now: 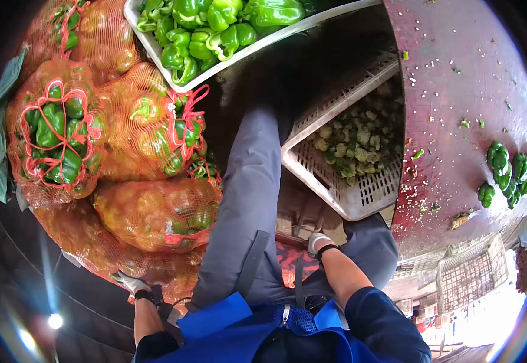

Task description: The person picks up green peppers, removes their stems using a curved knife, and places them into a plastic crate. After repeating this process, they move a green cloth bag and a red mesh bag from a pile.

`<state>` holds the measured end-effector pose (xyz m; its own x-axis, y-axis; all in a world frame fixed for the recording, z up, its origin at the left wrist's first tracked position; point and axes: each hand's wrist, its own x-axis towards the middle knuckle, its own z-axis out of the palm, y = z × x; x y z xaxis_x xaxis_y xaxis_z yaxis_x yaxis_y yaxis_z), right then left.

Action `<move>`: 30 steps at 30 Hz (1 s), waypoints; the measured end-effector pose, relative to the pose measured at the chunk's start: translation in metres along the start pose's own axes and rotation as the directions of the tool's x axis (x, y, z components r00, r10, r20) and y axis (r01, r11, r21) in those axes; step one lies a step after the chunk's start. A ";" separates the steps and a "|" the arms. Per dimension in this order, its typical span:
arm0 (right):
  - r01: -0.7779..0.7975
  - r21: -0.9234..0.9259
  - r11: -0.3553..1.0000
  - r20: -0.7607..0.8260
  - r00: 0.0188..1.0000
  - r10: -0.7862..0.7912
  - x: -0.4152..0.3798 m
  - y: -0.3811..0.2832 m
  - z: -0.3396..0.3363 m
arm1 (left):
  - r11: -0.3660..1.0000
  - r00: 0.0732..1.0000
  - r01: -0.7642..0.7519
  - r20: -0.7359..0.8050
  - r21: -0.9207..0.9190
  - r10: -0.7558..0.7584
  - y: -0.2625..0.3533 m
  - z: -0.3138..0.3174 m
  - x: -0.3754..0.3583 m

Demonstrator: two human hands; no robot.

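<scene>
My left hand (131, 282), in a pale glove, is beside the lowest orange mesh sack (154, 269). Its fingers point outward and apart, with nothing visible in them. My right hand (319, 243), also gloved, is between my legs near the bent knee; its fingers are too small and turned away to read. Several mesh sacks (154, 209) of green peppers are piled on my left, some laced with red cord. Ahead, a white crate (181, 88) holds green bell peppers (206, 39), some of them cut or hollowed.
A slotted white crate (360, 206) stands right of my leg, holding pale knobbly pieces that look like pepper cores (360, 139). On the right, a reddish tabletop (451, 115) carries scattered seeds, scraps and a cluster of green peppers (505, 172). Pale crates (472, 272) stand beyond it.
</scene>
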<state>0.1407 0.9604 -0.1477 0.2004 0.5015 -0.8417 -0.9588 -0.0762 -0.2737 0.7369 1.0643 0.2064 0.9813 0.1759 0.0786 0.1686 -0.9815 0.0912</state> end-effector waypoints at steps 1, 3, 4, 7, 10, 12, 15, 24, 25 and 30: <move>-0.070 0.062 0.996 -0.064 0.995 0.074 0.025 0.012 0.019 | 0.985 0.999 -0.044 0.005 -0.165 0.046 -0.007 -0.002 0.004; -0.066 0.118 0.991 -0.088 0.993 0.077 -0.002 0.014 -0.014 | 0.986 0.997 -0.069 -0.037 -0.149 0.064 0.019 0.003 -0.017; -0.060 0.182 0.981 -0.112 0.990 0.081 -0.018 0.010 -0.029 | 0.986 0.993 -0.098 -0.075 -0.132 0.089 0.029 -0.003 -0.026; 0.148 0.178 0.973 -0.332 0.940 -0.082 -0.028 0.016 -0.036 | 0.988 0.978 -0.084 -0.180 0.130 0.107 -0.003 0.005 0.006; 0.258 0.287 0.923 -0.534 0.842 -0.069 -0.097 0.001 -0.057 | 0.857 0.961 -0.083 -0.187 0.508 0.204 0.006 0.013 -0.009; 0.387 0.287 0.876 -0.702 0.707 -0.082 -0.122 0.002 -0.057 | 0.845 0.944 -0.057 -0.247 0.532 0.219 0.016 0.022 -0.017; 0.502 0.237 0.832 -0.811 0.574 -0.115 -0.149 0.010 -0.050 | 0.791 0.942 0.035 -0.284 0.611 0.178 0.034 0.031 -0.030; 0.698 0.103 0.708 -0.875 0.402 -0.269 -0.255 -0.099 -0.063 | 0.851 0.943 -0.073 -0.241 0.519 0.228 0.063 0.015 -0.063; 0.739 0.065 0.670 -0.860 0.382 -0.338 -0.262 -0.128 -0.064 | 0.861 0.943 -0.081 -0.240 0.502 0.229 0.064 0.015 -0.063; 0.765 -0.184 0.617 -0.656 0.372 -0.657 -0.281 -0.278 -0.039 | 0.938 0.986 -0.149 -0.026 0.314 0.165 0.049 -0.002 -0.058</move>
<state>0.3589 0.8067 0.1466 0.8365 -0.3290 -0.4383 -0.4008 0.1782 -0.8987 0.6878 1.0059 0.2086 0.9929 0.0131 0.1179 0.0410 -0.9705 -0.2376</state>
